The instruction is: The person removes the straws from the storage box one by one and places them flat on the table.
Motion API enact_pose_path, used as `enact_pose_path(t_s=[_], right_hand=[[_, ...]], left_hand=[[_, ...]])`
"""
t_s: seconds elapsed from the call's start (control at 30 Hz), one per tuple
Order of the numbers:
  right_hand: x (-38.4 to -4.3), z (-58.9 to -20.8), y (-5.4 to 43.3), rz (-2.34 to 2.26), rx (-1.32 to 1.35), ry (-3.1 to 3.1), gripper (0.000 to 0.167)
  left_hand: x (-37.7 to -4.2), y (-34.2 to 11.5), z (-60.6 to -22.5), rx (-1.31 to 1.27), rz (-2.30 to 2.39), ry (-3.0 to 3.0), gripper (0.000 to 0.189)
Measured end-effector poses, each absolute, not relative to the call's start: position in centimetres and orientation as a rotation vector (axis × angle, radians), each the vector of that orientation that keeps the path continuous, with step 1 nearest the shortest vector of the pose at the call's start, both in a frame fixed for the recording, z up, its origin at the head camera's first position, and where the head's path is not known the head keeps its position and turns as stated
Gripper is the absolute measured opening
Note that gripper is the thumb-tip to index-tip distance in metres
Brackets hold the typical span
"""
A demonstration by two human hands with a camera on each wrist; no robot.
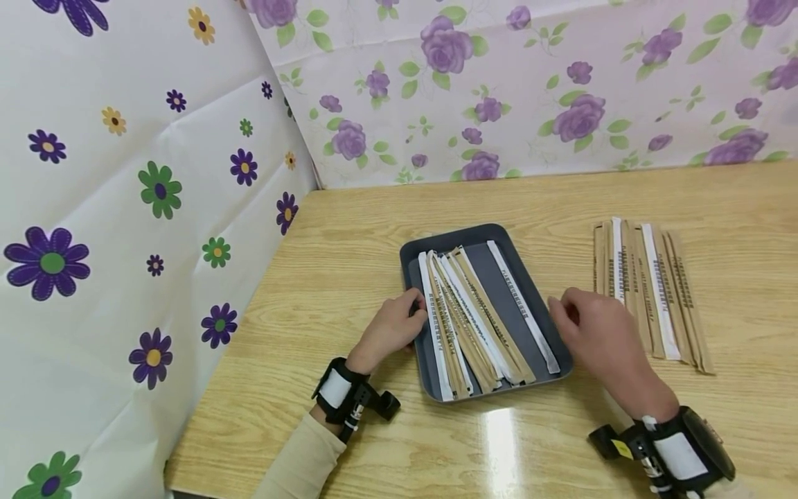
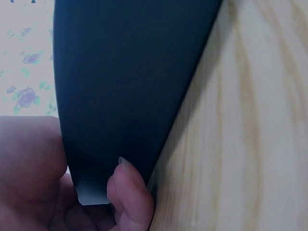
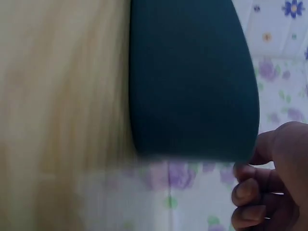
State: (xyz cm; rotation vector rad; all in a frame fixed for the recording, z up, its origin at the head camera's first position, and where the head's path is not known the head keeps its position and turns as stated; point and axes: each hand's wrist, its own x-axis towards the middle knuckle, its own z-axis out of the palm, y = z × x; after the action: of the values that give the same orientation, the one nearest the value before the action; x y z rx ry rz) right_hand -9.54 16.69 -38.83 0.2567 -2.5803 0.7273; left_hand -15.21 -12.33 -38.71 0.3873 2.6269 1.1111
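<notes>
A dark grey tray (image 1: 567, 357) lies on the wooden table, holding several paper-wrapped straws (image 1: 470, 319), white and brown with printed text. They cluster at its left side; one white wrapped straw (image 1: 524, 308) lies apart near the right side. My left hand (image 1: 391, 326) grips the tray's left wall; the left wrist view shows curled fingers (image 2: 130, 192) against its outer side. Just beyond the right wall is my right hand (image 1: 605, 339), fingers loosely curled, with nothing visible between them. In the right wrist view the thumb overlaps the tray's corner; whether they touch I cannot tell.
To the right of the tray, several more wrapped straws (image 1: 648, 291), brown and white, lie side by side on the table (image 1: 349, 229). Flowered sheets (image 1: 374, 118) hang behind the table and along its left side.
</notes>
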Motion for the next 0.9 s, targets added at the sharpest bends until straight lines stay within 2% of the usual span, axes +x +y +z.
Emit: enact_pose_path(t_s=[0.4,0.63,0.9], right_hand=[[-9.0,-39.0,14.8,0.587,0.401,-2.588,0.011],[-8.3,-38.9,14.0,0.412,0.338,-2.713,0.020],[-7.8,-38.7,13.5,0.481,0.247,-2.881,0.023]], left_hand=[[-15.2,-12.3,-38.8,0.383,1.128,2.613,0.009],[-15.3,-12.3,-38.8,0.381,1.125,2.613,0.009],[-15.3,-12.3,-38.8,0.379,1.116,2.620,0.009]])
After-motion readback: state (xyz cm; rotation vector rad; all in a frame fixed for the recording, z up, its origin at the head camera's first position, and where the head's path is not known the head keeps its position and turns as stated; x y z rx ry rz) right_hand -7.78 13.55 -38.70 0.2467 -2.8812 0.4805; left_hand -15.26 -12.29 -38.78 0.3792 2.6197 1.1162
